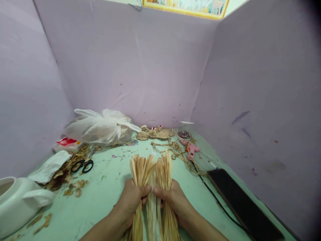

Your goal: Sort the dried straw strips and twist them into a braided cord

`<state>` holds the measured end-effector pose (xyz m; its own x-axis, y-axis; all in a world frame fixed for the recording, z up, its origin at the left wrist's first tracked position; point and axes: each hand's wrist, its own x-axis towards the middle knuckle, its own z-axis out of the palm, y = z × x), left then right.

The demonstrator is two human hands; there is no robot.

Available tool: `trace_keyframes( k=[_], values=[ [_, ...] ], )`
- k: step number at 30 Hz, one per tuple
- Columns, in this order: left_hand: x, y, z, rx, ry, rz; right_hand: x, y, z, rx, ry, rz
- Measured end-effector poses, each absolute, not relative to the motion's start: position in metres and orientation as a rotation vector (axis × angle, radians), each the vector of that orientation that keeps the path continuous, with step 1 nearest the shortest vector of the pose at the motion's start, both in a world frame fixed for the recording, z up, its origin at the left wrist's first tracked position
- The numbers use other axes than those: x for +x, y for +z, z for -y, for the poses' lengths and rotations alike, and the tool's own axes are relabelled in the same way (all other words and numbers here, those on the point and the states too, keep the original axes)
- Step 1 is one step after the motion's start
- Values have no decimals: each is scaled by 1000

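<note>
Here we are at the bottom centre of the frame, where two bare hands work side by side above the pale green surface [110, 190]. Our left grip [131, 197] is closed around one bundle of dry, straw-coloured strips [142, 169], the thumb pressed across the front, and our right grip [174, 201] is wrapped just as firmly round a second bundle [165, 170], thumb pointing inward. We see the thumbs nearly meeting, with paler strips [151, 214] running down between them; both bundles stand roughly upright, ragged ends fanned at the top and lengths running off the lower edge. Over at the left of the frame we have black-handled scissors [82, 165] beside a scatter of brown scraps [77, 187], and a white jug [15, 204] cut off by the lower left edge. Up at centre left sits a bulging white plastic bag [102, 129], with woven straw-coloured pieces [160, 134] just to its right. Swinging right of centre, we spot loose twine [173, 149] trailing by a pink glue gun [192, 150], and a long dark slab [242, 202] lying at an angle in the lower right, a black cable [213, 192] just beside it
</note>
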<state>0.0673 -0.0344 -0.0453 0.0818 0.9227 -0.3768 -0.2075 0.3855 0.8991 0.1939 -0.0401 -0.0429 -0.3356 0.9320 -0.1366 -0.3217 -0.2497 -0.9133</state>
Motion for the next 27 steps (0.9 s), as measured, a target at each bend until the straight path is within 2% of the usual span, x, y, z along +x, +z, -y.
trace_keyframes(
  k=[14, 22, 27],
  values=[
    [65, -43, 33, 865, 901, -1214, 195, -46, 38, -879, 1767, 1124],
    [63, -39, 33, 902, 844, -1260, 196, -49, 37, -989, 1634, 1169],
    [64, -44, 33, 952, 880, -1294, 193, -44, 39, -873, 1697, 1152]
  ],
)
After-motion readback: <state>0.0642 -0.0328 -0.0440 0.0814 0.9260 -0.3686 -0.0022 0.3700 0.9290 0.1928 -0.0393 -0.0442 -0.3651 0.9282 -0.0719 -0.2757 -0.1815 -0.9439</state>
